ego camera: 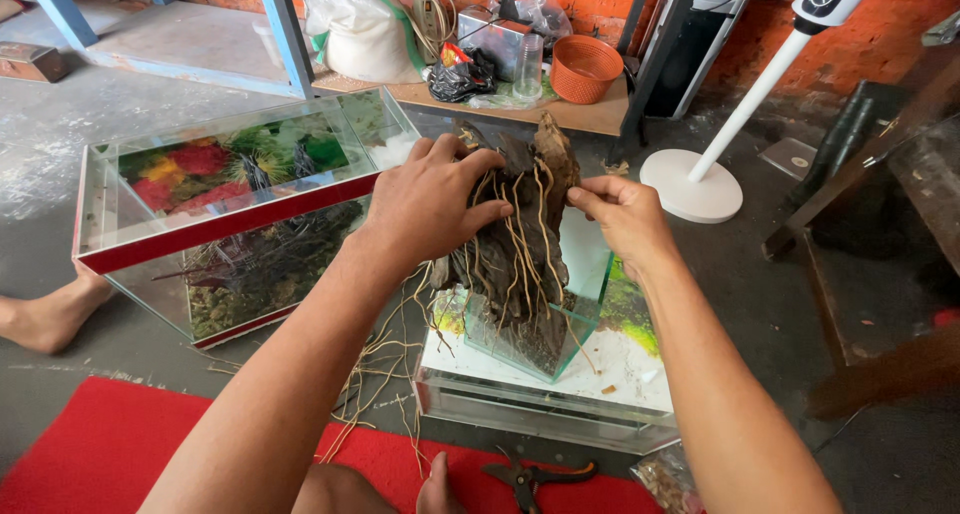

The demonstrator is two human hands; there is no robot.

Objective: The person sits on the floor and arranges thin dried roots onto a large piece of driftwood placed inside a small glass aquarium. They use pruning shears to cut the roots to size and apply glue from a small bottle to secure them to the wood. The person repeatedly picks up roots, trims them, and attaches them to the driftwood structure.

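Observation:
A dark piece of driftwood [520, 264] with thin tan roots running over it is held upright between both hands. My left hand [432, 199] grips its upper left side. My right hand [622, 214] pinches its upper right edge with the fingertips. The wood's lower end reaches into a small clear glass tank [585, 284], which stands on a larger flat glass tank [560, 399] with a white base. Loose tan roots [385, 374] trail down to the floor at the left.
A larger glass tank [230, 214] with red trim, green and red plants lies tilted at the left. Black cutters [535, 474] lie on the red mat [110, 444]. A bare foot [50, 314] rests at far left. A white fan stand [700, 179] and a cluttered wooden shelf [520, 104] stand behind.

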